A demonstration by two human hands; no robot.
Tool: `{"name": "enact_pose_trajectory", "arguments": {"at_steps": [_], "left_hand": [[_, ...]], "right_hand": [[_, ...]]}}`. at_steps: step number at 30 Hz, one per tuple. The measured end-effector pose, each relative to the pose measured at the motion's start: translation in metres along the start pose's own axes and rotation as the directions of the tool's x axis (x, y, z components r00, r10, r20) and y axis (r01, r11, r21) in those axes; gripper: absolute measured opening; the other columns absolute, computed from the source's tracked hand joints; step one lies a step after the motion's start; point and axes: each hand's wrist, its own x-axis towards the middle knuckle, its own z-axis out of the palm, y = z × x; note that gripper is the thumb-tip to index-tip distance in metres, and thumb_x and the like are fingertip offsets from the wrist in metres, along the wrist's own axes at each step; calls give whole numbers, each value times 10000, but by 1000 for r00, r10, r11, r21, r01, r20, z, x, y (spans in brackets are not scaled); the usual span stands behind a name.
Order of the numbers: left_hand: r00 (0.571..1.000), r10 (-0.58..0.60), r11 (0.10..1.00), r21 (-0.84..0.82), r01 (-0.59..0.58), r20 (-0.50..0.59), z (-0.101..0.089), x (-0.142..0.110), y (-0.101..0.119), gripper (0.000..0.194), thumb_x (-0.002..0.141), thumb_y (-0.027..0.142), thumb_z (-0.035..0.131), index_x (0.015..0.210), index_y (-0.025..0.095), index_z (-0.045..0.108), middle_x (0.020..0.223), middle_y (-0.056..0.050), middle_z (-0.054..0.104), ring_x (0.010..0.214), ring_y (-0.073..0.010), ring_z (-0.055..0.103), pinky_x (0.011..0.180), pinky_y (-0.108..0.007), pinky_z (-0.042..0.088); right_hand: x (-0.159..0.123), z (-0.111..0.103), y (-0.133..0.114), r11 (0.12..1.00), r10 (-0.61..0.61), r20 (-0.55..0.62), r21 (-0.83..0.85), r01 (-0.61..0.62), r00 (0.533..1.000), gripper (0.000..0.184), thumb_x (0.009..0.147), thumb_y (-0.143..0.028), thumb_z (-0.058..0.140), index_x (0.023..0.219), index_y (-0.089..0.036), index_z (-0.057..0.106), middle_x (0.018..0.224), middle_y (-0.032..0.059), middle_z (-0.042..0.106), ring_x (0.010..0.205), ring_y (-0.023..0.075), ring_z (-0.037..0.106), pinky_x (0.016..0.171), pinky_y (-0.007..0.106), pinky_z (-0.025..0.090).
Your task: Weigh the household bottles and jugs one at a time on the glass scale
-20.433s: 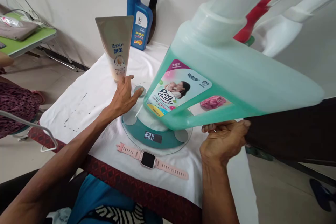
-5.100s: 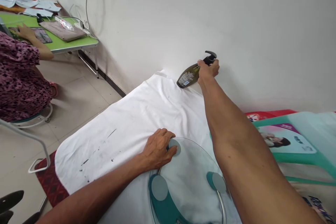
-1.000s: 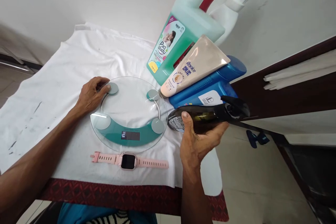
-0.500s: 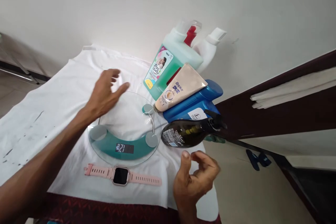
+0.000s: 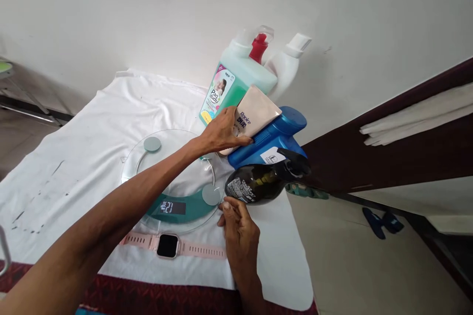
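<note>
My left hand (image 5: 223, 133) is closed around the lower part of a beige Rejoice tube (image 5: 258, 110), its thumb across the front. The tube leans against a blue bottle (image 5: 264, 138) and a green Pao dudu jug (image 5: 236, 76). At the right rim of a round glass scale (image 5: 172, 214), my right hand (image 5: 240, 229) has its fingers curled in and its thumb over them; whether they pinch anything is hidden. Just above that hand lies a dark pump bottle (image 5: 254, 184). A pink-strapped watch (image 5: 168, 246) lies in front of the scale, partly behind my left forearm.
A white bottle (image 5: 286, 69) and a red nozzle (image 5: 259, 48) stand behind the jug, by the wall. White cloth (image 5: 74, 138) with dark marks covers the table. Blue slippers (image 5: 382, 222) lie on the floor at right, past the table's edge.
My left hand has moved right from above the scale and taken hold of the tube. My right hand has shifted left to the scale's rim, its fingers more curled.
</note>
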Motion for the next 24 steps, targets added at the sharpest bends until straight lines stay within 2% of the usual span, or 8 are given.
{"name": "enact_pose_trajectory", "arguments": {"at_steps": [4, 7, 11, 16, 18, 20, 22, 24], "left_hand": [[994, -15, 1000, 18, 17, -109, -1, -3, 0, 593, 669, 434, 928, 986, 236, 468, 1080, -76, 657, 972, -265, 637, 839, -437, 546], [977, 4, 1000, -14, -7, -214, -14, -8, 0, 580, 672, 428, 935, 1008, 228, 506, 1056, -66, 671, 957, -258, 651, 814, -429, 559], [950, 1, 997, -75, -26, -311, -56, -27, 8, 542, 765, 450, 887, 1154, 231, 580, 1152, -59, 690, 1085, -275, 679, 852, -430, 591], [938, -75, 996, -66, 56, -338, -109, -74, 16, 505, 799, 423, 865, 1192, 226, 616, 1187, -64, 695, 1180, -304, 676, 871, -434, 614], [942, -97, 995, -48, 86, -322, -117, -96, 14, 546, 751, 410, 896, 1188, 217, 632, 1173, -72, 703, 1163, -308, 678, 864, -432, 624], [948, -112, 994, -29, 108, -297, -118, -115, 10, 588, 711, 414, 915, 1192, 213, 644, 1162, -77, 710, 1139, -306, 681, 869, -436, 630], [950, -119, 993, -14, 120, -287, -116, -127, 7, 619, 699, 435, 917, 1212, 216, 648, 1162, -77, 712, 1128, -304, 679, 884, -442, 631], [953, -117, 993, -2, 121, -281, -115, -133, 5, 640, 702, 460, 915, 1231, 221, 647, 1170, -77, 710, 1125, -304, 676, 902, -455, 630]], "right_hand": [[-1, -1, 0, 1000, -12, 3, -20, 12, 1000, 546, 995, -677, 523, 1059, -181, 741, 656, 6, 660, 588, 181, 630, 619, 300, 534], [-1, 0, 2, 999, 0, -5, -33, 0, 1000, 565, 998, -673, 519, 1099, -169, 754, 679, 22, 692, 587, 179, 628, 634, 306, 546], [1, 1, 2, 999, 16, -6, -31, -16, 1000, 603, 968, -685, 556, 1127, -140, 758, 706, 47, 711, 602, 193, 654, 612, 312, 558], [1, 1, -1, 996, -5, 2, -92, 5, 1000, 603, 985, -702, 542, 1119, -149, 739, 725, 55, 722, 605, 203, 667, 606, 319, 555], [-2, 3, -3, 978, -96, -65, -191, 82, 993, 578, 982, -714, 567, 1073, -161, 706, 758, 61, 731, 623, 200, 679, 607, 307, 542], [-5, 5, -6, 927, -251, -163, -324, 188, 954, 509, 977, -694, 618, 974, -186, 647, 739, 39, 701, 598, 173, 652, 585, 278, 507], [-7, 7, -9, 846, -433, -204, -429, 318, 878, 417, 1000, -600, 657, 857, -218, 569, 669, -9, 629, 533, 129, 581, 546, 245, 449], [-8, 9, -13, 755, -579, -162, -475, 451, 799, 390, 1033, -479, 662, 771, -234, 509, 608, -43, 564, 494, 99, 524, 530, 228, 405]]}}
